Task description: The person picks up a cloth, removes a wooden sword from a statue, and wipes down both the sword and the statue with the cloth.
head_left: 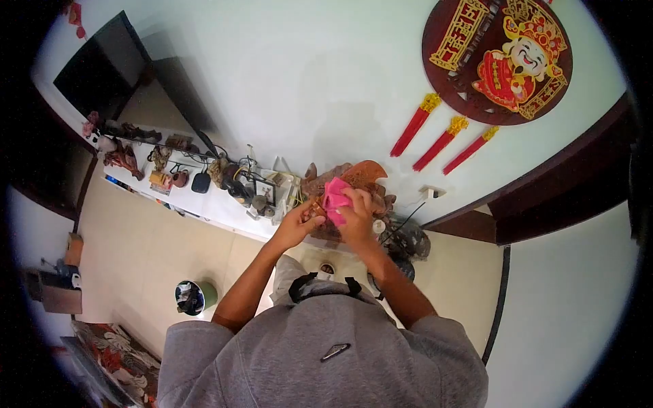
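Observation:
In front of my body, my right hand [358, 216] has its fingers closed on a bright pink cloth [336, 194]. Close by on the left, my left hand [296, 226] pinches a small orange-brown object [317, 208] whose kind is too small to make out. The cloth is right beside that object and seems to touch it. Beneath and behind both hands stands a reddish-brown carved wooden piece [367, 175], partly covered by the cloth and fingers.
To the left runs a white cabinet [224, 216] with ornaments, cables and a television [105, 64]. A bin [208, 296] stands on the floor. Dark bagged items [408, 239] sit right of the carving. A round red wall decoration [462, 88] with tassels hangs above.

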